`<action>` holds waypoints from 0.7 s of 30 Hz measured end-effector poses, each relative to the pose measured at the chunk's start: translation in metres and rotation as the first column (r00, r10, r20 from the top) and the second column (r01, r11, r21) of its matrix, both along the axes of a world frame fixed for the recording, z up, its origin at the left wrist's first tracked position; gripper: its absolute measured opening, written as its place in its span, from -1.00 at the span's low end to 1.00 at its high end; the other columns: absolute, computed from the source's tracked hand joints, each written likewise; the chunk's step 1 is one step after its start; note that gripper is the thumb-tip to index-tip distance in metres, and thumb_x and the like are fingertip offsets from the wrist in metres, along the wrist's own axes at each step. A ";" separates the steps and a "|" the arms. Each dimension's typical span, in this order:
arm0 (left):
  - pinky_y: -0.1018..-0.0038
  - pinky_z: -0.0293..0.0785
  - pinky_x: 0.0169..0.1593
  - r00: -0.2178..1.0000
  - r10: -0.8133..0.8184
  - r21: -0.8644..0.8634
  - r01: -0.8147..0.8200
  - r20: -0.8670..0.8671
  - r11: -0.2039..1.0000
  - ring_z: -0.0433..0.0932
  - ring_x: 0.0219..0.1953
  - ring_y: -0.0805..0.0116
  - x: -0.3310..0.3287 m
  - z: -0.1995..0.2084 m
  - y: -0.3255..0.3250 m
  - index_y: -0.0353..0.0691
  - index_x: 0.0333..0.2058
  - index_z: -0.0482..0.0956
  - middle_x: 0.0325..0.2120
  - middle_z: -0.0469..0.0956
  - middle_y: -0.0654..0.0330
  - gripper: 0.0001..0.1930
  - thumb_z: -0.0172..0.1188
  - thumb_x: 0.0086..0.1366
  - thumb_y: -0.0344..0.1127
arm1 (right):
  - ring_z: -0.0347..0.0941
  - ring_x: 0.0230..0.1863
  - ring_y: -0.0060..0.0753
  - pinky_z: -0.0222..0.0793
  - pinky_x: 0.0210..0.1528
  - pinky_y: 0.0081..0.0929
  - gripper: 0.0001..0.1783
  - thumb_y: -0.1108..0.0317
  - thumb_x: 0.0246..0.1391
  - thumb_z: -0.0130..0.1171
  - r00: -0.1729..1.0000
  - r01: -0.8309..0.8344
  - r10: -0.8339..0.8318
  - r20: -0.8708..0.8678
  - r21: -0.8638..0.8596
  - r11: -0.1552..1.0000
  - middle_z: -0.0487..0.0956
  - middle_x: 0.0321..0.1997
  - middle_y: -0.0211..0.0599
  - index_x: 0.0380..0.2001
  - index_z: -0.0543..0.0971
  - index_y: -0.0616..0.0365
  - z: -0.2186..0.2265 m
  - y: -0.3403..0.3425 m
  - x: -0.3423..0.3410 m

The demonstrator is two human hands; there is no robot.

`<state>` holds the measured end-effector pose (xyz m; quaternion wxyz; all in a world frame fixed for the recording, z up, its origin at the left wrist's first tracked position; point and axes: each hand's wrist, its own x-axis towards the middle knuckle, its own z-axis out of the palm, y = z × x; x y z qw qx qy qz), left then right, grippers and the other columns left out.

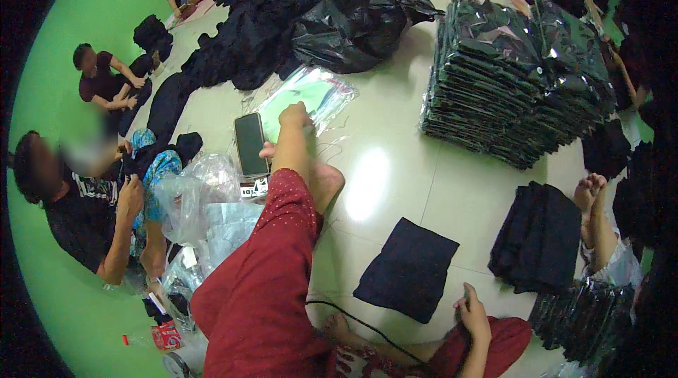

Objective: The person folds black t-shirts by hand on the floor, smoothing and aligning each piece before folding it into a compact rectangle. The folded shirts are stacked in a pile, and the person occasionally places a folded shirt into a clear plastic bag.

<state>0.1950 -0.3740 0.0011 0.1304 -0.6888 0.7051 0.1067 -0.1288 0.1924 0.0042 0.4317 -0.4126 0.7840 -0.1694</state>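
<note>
My left hand (295, 115) reaches forward past red cloth with white dots. Its fingers are closed at the near edge of a stack of clear plastic bags (326, 92) with a light green sheet; the fingertips are partly hidden. A dark-screened phone (248, 143) lies just left of that hand. At the lower right, my right hand (473, 311) hovers by my red-trousered knee (505, 343), fingers apart and holding nothing. Just left of it a folded black cloth (407, 270) lies flat on the tiles.
Tall stacks of packed black garments (487, 74) stand at the far right, with folded black cloths (534, 237) nearer. A black plastic bag (353, 25) and heaped black fabric (247, 39) lie ahead. Clear bags (187, 194) crowd my left leg. Several people sit along the green wall (53, 74).
</note>
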 end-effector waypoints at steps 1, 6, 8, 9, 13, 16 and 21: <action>0.27 0.47 -0.01 0.998 -0.049 -0.002 0.049 0.030 0.999 0.49 0.01 0.15 0.000 0.000 0.001 -0.13 -0.01 0.43 -0.03 0.49 0.06 -0.48 0.26 0.02 -0.13 | 0.52 -0.31 -0.06 0.38 -0.17 -0.26 -0.45 0.50 0.10 -0.07 1.000 0.007 -0.007 0.007 0.002 1.000 0.57 -0.41 -0.12 0.20 0.19 0.09 0.000 0.000 0.000; 0.24 0.48 -0.05 0.986 -0.148 -0.067 0.154 0.080 0.986 0.51 -0.02 0.11 0.003 -0.003 0.000 -0.14 -0.09 0.50 -0.09 0.52 0.03 -0.62 0.17 0.09 -0.21 | 0.53 -0.31 -0.08 0.39 -0.19 -0.27 -0.44 0.48 0.10 -0.06 1.000 -0.009 0.009 -0.025 0.037 0.999 0.57 -0.40 -0.12 0.20 0.19 0.12 0.003 -0.001 0.001; 0.24 0.49 -0.07 0.982 -0.158 -0.088 0.168 0.104 0.982 0.53 -0.06 0.08 0.007 -0.007 -0.002 -0.14 -0.13 0.53 -0.14 0.55 0.02 -0.69 0.11 0.12 -0.27 | 0.52 -0.29 -0.04 0.39 -0.18 -0.22 -0.45 0.48 0.10 -0.06 1.000 -0.005 0.007 -0.025 0.052 0.999 0.57 -0.39 -0.10 0.20 0.20 0.14 0.004 -0.003 0.002; 0.23 0.49 -0.07 0.982 -0.170 -0.101 0.178 0.079 0.979 0.53 -0.07 0.05 0.009 -0.009 -0.003 -0.17 -0.15 0.53 -0.15 0.55 -0.01 -0.69 0.13 0.08 -0.31 | 0.52 -0.28 -0.04 0.39 -0.17 -0.22 -0.45 0.47 0.10 -0.06 0.999 -0.013 0.015 -0.037 0.053 0.999 0.57 -0.38 -0.10 0.20 0.20 0.14 0.005 -0.003 0.002; 0.19 0.47 -0.08 0.984 -0.169 -0.157 0.177 0.063 0.972 0.53 -0.11 -0.02 0.016 -0.010 -0.001 -0.20 -0.18 0.52 -0.17 0.54 -0.07 -0.68 0.10 0.02 -0.40 | 0.52 -0.24 -0.02 0.38 -0.16 -0.19 -0.46 0.44 0.10 -0.05 1.000 -0.003 0.003 0.011 0.016 1.000 0.57 -0.34 -0.08 0.19 0.22 0.15 0.006 -0.002 0.002; 0.19 0.48 -0.11 0.988 0.042 -0.371 -0.095 -0.150 0.924 0.56 -0.15 -0.01 0.018 0.002 0.006 -0.19 -0.20 0.54 -0.22 0.57 -0.05 -0.74 0.03 0.11 -0.36 | 0.50 -0.23 0.05 0.37 -0.15 -0.16 -0.47 0.41 0.11 -0.05 0.997 -0.035 0.037 -0.061 0.046 0.998 0.56 -0.30 0.00 0.19 0.22 0.15 0.004 0.001 0.001; 0.13 0.44 -0.18 0.873 -0.009 -0.635 -0.349 -0.489 0.690 0.55 -0.24 -0.12 0.010 0.053 0.035 -0.23 -0.21 0.54 -0.33 0.56 -0.14 -0.73 -0.01 0.14 -0.31 | 0.52 -0.23 0.01 0.37 -0.12 -0.25 -0.48 0.41 0.10 0.01 0.989 -0.082 0.076 -0.127 -0.039 0.996 0.56 -0.32 0.04 0.17 0.25 0.14 0.002 0.005 0.002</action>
